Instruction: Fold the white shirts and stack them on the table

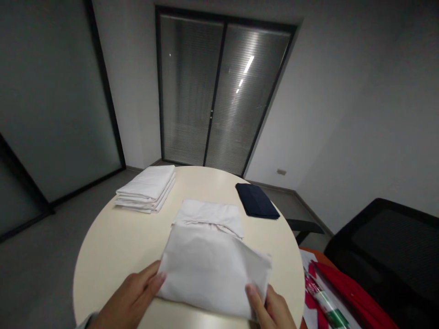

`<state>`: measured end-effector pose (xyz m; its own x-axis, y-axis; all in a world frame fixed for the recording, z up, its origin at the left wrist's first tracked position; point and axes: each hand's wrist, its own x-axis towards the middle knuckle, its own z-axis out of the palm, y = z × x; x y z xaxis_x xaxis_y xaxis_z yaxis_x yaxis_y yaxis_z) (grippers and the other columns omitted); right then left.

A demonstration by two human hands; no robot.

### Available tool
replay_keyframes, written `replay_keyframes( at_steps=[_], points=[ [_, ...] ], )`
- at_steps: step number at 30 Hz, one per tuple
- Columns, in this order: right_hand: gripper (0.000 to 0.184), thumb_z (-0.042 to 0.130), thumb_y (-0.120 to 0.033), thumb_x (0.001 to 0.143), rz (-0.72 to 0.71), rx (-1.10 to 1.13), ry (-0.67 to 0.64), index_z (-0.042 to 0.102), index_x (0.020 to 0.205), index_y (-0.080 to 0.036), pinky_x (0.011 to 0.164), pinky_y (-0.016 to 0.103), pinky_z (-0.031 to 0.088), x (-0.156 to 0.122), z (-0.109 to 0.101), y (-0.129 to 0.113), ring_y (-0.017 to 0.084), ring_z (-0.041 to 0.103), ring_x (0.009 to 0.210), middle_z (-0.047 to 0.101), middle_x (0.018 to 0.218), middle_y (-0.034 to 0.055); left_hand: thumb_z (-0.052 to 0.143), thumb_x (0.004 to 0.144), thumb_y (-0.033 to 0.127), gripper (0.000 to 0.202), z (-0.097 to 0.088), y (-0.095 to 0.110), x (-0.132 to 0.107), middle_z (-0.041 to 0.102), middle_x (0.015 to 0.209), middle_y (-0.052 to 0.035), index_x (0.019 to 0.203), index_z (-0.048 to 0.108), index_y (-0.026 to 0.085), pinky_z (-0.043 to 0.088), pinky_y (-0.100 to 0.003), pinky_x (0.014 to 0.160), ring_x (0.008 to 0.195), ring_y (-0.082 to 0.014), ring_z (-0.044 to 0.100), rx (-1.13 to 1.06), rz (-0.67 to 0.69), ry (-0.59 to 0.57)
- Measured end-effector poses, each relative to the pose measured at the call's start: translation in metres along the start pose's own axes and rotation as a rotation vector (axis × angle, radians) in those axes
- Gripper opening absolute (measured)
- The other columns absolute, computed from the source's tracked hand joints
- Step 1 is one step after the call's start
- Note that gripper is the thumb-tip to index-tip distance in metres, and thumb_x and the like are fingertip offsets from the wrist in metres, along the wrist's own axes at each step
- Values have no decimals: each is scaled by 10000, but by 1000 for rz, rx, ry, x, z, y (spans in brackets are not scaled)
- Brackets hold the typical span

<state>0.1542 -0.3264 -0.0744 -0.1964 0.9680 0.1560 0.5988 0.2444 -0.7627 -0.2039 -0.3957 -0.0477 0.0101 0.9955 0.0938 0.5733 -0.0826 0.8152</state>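
Note:
A white cloth [209, 256], partly folded, lies in the middle of the round cream table [113, 237]. My left hand [132, 297] pinches its near left corner, thumb on top. My right hand [270, 308] grips the near right corner, where the fabric is lifted and creased. The far part of the cloth lies flat with a folded band across it.
A stack of folded white cloths [147, 187] rests at the table's far left. A folded dark blue cloth [256, 201] lies at the far right. A black chair [387, 246] stands to the right, with red fabric [346, 288] and a patterned roll [325, 304] beside it.

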Motion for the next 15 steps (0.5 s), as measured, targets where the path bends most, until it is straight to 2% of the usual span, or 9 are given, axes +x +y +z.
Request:
replay_keyframes(
  at_steps=[2,4,5,6,8,10,13,15],
  points=[
    [575,514,-677,958,42,33,17,734,1182,-196,824,331,593,5,-1,-23,277,735,906,784,966,118,414,1055,502,474,4,5,4,787,973,-32,1447,548,272,594,-304,868,880,-222,747,-93,-104,48],
    [655,522,-650,952,61,33,49,614,1402,-183,800,330,588,13,0,-39,270,735,876,780,955,100,461,1020,502,623,7,5,7,766,906,-28,1576,370,235,589,-290,797,794,-213,734,-166,-167,97],
    [689,508,-630,959,79,24,62,547,1476,-176,762,328,584,15,2,-43,264,732,823,773,909,85,482,999,489,672,8,4,8,755,891,-25,1598,329,223,582,-276,756,757,-204,723,-177,-179,113],
    [717,488,-612,970,95,15,69,481,1533,-169,722,326,576,17,3,-45,258,722,765,760,854,66,507,974,476,684,8,3,9,741,869,-17,1589,354,219,569,-258,711,723,-193,709,-164,-187,121],
    [753,451,-596,991,118,-1,71,377,1599,-159,651,322,549,19,7,-45,247,687,665,718,745,26,557,912,461,584,9,1,8,694,766,10,1445,564,224,529,-228,636,656,-175,664,-70,-185,120],
    [774,438,-608,1003,119,-16,68,337,1620,-151,599,315,517,17,9,-41,236,643,595,656,653,-8,584,871,477,410,9,2,6,629,651,29,1160,742,232,483,-217,588,601,-164,609,57,-175,130],
    [753,438,-603,1023,81,-64,104,338,1623,-159,599,308,511,15,10,-31,223,626,585,617,621,-20,561,889,528,365,7,9,6,636,631,18,871,770,230,453,-218,570,596,-161,590,97,-175,114],
    [684,433,-549,1045,5,-111,131,357,1618,-184,658,307,542,15,9,-24,220,673,663,696,735,25,530,916,550,415,6,14,7,666,648,8,781,750,225,448,-218,552,598,-164,603,44,-186,77]
  ],
)
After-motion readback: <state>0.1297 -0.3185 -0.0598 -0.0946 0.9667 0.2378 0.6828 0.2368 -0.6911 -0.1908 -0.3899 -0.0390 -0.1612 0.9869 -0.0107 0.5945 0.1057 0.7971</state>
